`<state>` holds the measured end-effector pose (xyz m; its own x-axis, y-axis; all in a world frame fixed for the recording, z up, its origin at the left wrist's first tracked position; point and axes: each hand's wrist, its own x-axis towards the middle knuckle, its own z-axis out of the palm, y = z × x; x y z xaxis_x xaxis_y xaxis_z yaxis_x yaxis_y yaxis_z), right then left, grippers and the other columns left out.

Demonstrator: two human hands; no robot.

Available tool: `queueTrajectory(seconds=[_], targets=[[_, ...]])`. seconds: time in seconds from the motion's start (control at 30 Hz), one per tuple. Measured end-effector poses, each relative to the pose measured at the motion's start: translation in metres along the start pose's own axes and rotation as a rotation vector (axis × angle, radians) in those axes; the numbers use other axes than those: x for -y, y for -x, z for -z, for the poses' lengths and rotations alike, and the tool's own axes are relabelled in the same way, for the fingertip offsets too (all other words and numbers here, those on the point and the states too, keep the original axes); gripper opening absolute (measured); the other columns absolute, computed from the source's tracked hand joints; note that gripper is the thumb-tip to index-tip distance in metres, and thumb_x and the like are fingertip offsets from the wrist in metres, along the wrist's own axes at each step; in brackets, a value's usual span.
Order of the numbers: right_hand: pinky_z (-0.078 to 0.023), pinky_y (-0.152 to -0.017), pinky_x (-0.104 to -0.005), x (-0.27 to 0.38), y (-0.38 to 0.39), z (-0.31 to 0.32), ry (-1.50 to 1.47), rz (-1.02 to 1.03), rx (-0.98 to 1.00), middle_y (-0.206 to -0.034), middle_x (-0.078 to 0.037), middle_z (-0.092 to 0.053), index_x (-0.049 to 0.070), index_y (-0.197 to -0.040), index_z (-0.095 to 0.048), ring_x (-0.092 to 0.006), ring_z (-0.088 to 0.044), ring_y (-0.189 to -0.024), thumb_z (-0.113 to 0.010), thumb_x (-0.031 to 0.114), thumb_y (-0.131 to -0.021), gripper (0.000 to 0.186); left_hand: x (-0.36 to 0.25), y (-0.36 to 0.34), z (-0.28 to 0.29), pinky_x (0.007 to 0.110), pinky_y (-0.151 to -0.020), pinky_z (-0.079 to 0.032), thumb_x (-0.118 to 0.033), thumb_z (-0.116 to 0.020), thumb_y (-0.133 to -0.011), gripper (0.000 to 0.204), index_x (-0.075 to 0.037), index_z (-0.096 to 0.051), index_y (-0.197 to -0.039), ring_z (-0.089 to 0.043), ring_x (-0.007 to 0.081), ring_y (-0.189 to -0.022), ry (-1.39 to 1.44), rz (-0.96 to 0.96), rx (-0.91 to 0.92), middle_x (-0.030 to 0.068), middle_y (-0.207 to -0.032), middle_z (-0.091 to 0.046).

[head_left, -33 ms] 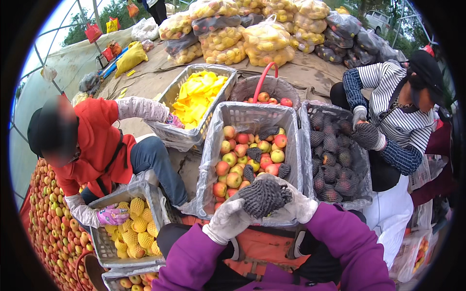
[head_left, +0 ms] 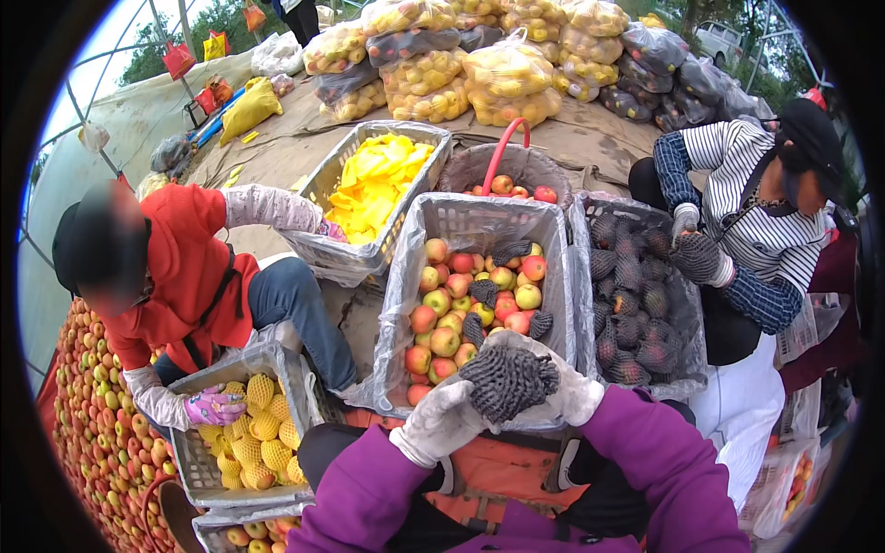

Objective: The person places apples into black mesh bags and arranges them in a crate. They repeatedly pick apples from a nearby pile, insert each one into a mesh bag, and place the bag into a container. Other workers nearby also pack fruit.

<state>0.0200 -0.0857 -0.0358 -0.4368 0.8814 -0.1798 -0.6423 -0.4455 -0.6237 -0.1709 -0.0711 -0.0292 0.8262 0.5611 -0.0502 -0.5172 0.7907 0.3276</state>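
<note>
A bunched dark grey foam fruit net (head_left: 509,380) is held between my two gloved hands, rounded in shape; whatever lies inside it is hidden. My left hand (head_left: 441,422) grips its left side, fingers curled round it. Behind it, my right hand (head_left: 564,385) closes on the right side, with the fingers partly covered. Just beyond them stands a plastic-lined grey crate (head_left: 489,212) of bare red and yellow apples (head_left: 444,342), with a few dark foam nets (head_left: 483,292) lying among them.
At right, a lined crate (head_left: 690,355) holds apples in dark nets, beside a person in stripes. A person in red reaches into crates of yellow nets (head_left: 373,180) and yellow-netted apples (head_left: 263,427). Behind are a red-handled basket (head_left: 505,157) and bagged fruit (head_left: 512,74).
The dark foam net sits slightly differently between my hands, and my left hand has shifted a little to the right. Everything else looks the same.
</note>
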Motion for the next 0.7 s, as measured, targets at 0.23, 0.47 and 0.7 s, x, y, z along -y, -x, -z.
queueTrajectory(seconds=[0.23,0.47,0.7], targets=[[-0.051,-0.085,-0.0278,-0.017,-0.003,-0.008,-0.069,-0.071,0.016,-0.106,-0.004,-0.057,0.006,-0.113,-0.051,-0.0151,-0.06,-0.097,-0.057,0.009,-0.093,0.022,-0.006,0.017,0.005,0.027,-0.08,-0.048,-0.02,-0.064,-0.088,0.044,0.0,-0.052,-0.126,-0.058,0.0121,-0.091,-0.339,0.107,0.017,0.0064,-0.112,-0.061],[-0.051,-0.084,-0.0275,-0.023,-0.006,-0.006,0.325,0.12,0.107,-0.11,-0.005,-0.054,0.005,-0.116,-0.046,-0.0141,-0.058,-0.099,-0.058,0.008,-0.091,0.028,-0.026,0.033,-0.029,0.027,-0.086,-0.047,-0.006,-0.065,-0.086,0.036,0.004,-0.057,-0.12,-0.058,0.0108,-0.095,-0.864,-0.216,-0.134,0.0057,-0.107,-0.064],[-0.039,-0.104,-0.0366,-0.048,-0.029,-0.017,0.192,0.014,0.124,-0.131,-0.011,-0.049,0.005,-0.136,-0.039,-0.0241,-0.049,-0.121,-0.041,0.015,-0.098,0.04,-0.038,0.023,-0.017,0.04,-0.104,-0.039,-0.012,-0.048,-0.092,0.042,0.009,-0.045,-0.128,-0.054,0.0273,-0.118,-0.158,-0.321,0.0,0.0192,-0.128,-0.053]])
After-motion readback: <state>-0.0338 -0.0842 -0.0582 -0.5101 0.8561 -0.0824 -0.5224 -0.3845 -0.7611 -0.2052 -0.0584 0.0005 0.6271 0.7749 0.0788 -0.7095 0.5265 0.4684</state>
